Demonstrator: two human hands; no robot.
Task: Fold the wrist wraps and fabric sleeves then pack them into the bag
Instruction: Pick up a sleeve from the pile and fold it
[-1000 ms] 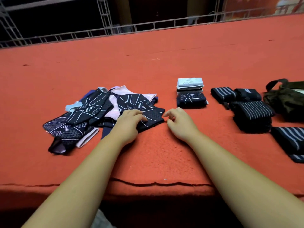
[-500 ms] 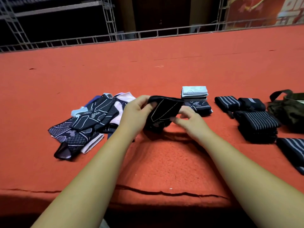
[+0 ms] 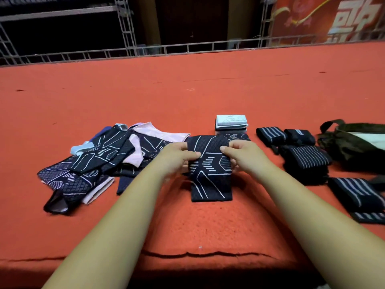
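A black fabric sleeve with white line pattern (image 3: 210,178) hangs upright in front of me, its lower edge near the red surface. My left hand (image 3: 177,156) grips its left edge and my right hand (image 3: 241,155) grips its right edge, thumbs on the front. To the left lies a loose pile of unfolded sleeves (image 3: 93,161) in black, pink and light blue. Behind the held sleeve stands a small stack of folded sleeves (image 3: 231,124). Rolled black striped wrist wraps (image 3: 304,157) lie to the right. A dark olive bag (image 3: 354,142) sits at the far right.
Everything rests on a red carpeted platform (image 3: 187,97) whose front edge runs just below my forearms. Another striped wrap (image 3: 354,195) lies at the near right. Metal truss railing (image 3: 187,46) lines the far edge.
Both hands took a black sleeve from the pile, lifted it and spread it out flat between them; it now hangs straight in front of the folded stack.
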